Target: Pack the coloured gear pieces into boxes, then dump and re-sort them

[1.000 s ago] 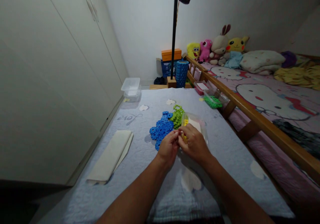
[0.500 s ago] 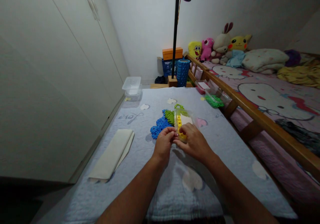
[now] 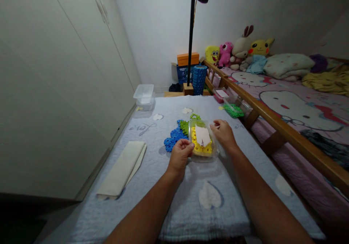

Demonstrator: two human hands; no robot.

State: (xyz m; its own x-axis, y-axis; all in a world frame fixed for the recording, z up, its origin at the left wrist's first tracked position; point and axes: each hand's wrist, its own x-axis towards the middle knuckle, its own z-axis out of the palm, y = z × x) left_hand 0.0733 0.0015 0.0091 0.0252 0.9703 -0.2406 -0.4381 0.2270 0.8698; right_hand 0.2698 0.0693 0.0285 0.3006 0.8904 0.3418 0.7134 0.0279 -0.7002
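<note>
A clear plastic box [image 3: 214, 150] of yellow toy pieces, with a white paper slip [image 3: 202, 136] in it, sits on the pale blue quilt [image 3: 174, 186]. My left hand [image 3: 180, 156] is closed on the box's near left corner. My right hand [image 3: 225, 132] holds the far right side, fingers curled on the rim. Just behind the box lie blue pieces [image 3: 173, 138] and green pieces [image 3: 187, 125] in loose heaps.
A folded cream cloth [image 3: 122, 168] lies at the left. Empty clear tubs [image 3: 144, 94] stand at the far left corner; a box of green pieces [image 3: 233, 109] and a red one [image 3: 220, 93] sit by the wooden bed rail [image 3: 275, 122]. Wardrobe doors [image 3: 62, 77] line the left.
The box has come down from a tilted, end-on hold to lie flat, its yellow pieces and paper slip showing. My right hand has shifted from the near end to the far right side.
</note>
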